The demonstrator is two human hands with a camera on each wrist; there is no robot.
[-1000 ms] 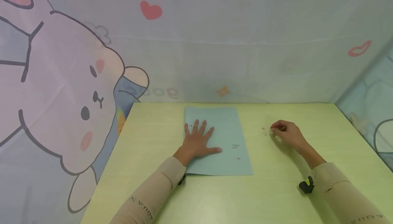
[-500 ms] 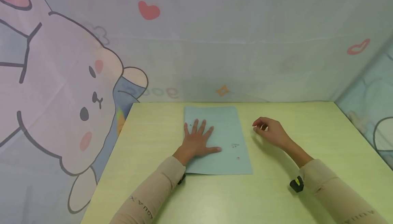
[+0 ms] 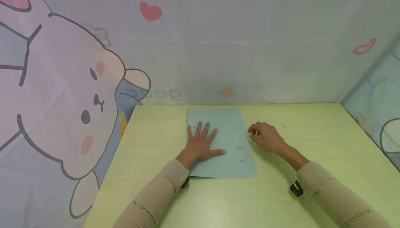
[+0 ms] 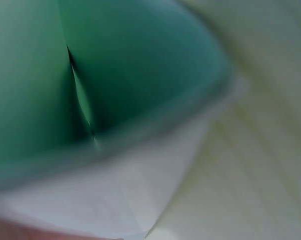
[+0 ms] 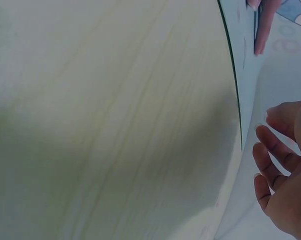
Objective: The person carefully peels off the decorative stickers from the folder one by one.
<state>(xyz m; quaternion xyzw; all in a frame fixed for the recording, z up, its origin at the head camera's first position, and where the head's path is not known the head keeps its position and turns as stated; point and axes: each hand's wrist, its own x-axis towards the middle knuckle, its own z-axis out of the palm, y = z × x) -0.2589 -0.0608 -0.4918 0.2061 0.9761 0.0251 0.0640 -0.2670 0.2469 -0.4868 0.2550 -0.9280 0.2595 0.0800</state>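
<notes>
My left hand [image 3: 200, 146] lies flat with fingers spread on a pale blue paper sheet [image 3: 225, 124], pressing its left half. Small printed marks [image 3: 239, 148] and a tiny pink one show on the sheet's right side. Just off the sheet's right edge is my right hand [image 3: 267, 137], thumb and index fingertips brought together on a small pale sticker-like piece [image 3: 249, 135]. In the right wrist view the right hand [image 5: 290, 165] has its fingers bent above the table. The sheet [image 4: 155, 65] fills much of the left wrist view as a blurred, curved green surface.
Tiny thin pieces [image 3: 283, 126] lie on the light yellow table [image 3: 328, 144], beside and behind the right hand. A cloth backdrop with a rabbit drawing [image 3: 81, 92] hangs along the far and left sides. The sheet's near edge [image 3: 225, 177] faces me.
My right hand has moved left from the small pieces on the table to the sheet's right edge, carrying the pale piece. The left hand and the sheet have stayed in place.
</notes>
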